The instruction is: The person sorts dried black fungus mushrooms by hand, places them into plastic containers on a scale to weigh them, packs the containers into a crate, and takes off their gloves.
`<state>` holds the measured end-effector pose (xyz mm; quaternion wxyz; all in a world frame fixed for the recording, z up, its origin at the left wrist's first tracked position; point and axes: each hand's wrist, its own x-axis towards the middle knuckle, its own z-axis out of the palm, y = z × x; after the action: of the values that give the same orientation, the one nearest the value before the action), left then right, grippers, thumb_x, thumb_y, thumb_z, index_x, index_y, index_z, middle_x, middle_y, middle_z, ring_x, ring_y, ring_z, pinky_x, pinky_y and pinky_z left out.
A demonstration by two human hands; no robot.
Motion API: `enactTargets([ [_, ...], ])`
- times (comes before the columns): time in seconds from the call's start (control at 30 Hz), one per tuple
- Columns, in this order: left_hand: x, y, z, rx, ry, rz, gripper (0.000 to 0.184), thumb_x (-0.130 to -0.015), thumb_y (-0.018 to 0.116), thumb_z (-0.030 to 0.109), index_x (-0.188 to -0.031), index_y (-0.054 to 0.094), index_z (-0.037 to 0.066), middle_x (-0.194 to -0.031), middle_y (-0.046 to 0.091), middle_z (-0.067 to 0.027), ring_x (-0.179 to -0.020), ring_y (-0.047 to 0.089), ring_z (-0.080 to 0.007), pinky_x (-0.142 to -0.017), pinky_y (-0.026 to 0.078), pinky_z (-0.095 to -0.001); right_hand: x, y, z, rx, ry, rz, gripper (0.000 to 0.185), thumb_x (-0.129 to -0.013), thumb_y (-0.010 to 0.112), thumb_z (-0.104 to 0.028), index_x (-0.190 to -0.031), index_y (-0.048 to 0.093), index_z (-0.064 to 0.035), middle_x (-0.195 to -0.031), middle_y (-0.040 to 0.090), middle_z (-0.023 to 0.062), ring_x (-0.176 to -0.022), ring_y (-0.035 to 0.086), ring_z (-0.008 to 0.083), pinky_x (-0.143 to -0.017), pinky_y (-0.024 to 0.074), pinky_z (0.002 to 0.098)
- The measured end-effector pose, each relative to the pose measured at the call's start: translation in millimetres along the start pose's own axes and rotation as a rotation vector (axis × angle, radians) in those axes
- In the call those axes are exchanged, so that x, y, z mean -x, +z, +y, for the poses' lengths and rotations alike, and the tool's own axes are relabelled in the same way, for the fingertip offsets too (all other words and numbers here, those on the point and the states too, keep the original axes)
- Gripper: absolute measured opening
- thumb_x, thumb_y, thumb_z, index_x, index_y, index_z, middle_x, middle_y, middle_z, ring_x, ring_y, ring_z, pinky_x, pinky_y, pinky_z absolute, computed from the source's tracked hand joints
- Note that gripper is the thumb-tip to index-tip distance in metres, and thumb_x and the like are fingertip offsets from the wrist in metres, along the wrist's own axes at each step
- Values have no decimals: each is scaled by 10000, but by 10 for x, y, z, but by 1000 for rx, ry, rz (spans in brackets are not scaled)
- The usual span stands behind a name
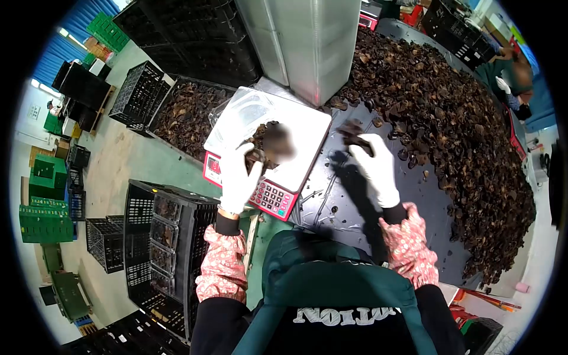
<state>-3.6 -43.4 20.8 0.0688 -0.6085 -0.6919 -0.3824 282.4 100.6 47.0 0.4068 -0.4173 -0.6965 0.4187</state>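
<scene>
My left hand (239,180), in a white glove, is over the scale (305,139), its thumb and fingers curled round dark wood ear mushroom pieces (255,156). Those pieces are at the near side of a clear plastic box (247,121) lying on the white weighing plate. More mushrooms sit beside the fingers, and part of that spot is blurred. My right hand (376,168), also gloved, is raised over the dark tabletop (349,201), right of the scale. It grips a small bunch of wood ear mushrooms (351,131), smeared by motion.
A big heap of wood ear mushrooms (449,112) spreads over the table at right. Behind the scale stands a tall stack of clear boxes (313,47). At left are a crate of mushrooms (189,115) and a black crate (139,236) holding packed boxes. Another person (509,77) is at far right.
</scene>
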Motion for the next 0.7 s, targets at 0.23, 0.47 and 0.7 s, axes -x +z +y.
enactTargets([
  [0.23, 51, -94, 85, -147, -61, -63, 820, -769, 751, 193, -1473, 354, 50, -1504, 332, -227, -1335, 357, -398, -1115, 250, -506, -304, 1061, -388, 188, -283, -313, 314, -835, 672, -236, -1101, 640, -73, -1096, 647, 124, -949, 641, 307, -846, 519, 385],
  [0.47, 57, -49, 12, -219, -102, -131, 882, -779, 752, 351, -1489, 330, 44, -1462, 409, -187, -1356, 348, -360, -1138, 210, -507, -315, 1196, -319, 459, -686, -474, 310, -783, 653, -151, -1076, 646, -52, -982, 625, 121, -940, 602, 289, -836, 487, 402],
  [0.7, -78, 0, 38, -241, -141, -160, 939, -744, 761, 485, -1479, 365, 55, -1496, 365, -207, -1403, 298, -378, -1141, 179, -542, -284, 1104, -387, 634, -607, -457, 310, -757, 669, -129, -1058, 648, -54, -942, 646, 108, -919, 618, 297, -775, 517, 396],
])
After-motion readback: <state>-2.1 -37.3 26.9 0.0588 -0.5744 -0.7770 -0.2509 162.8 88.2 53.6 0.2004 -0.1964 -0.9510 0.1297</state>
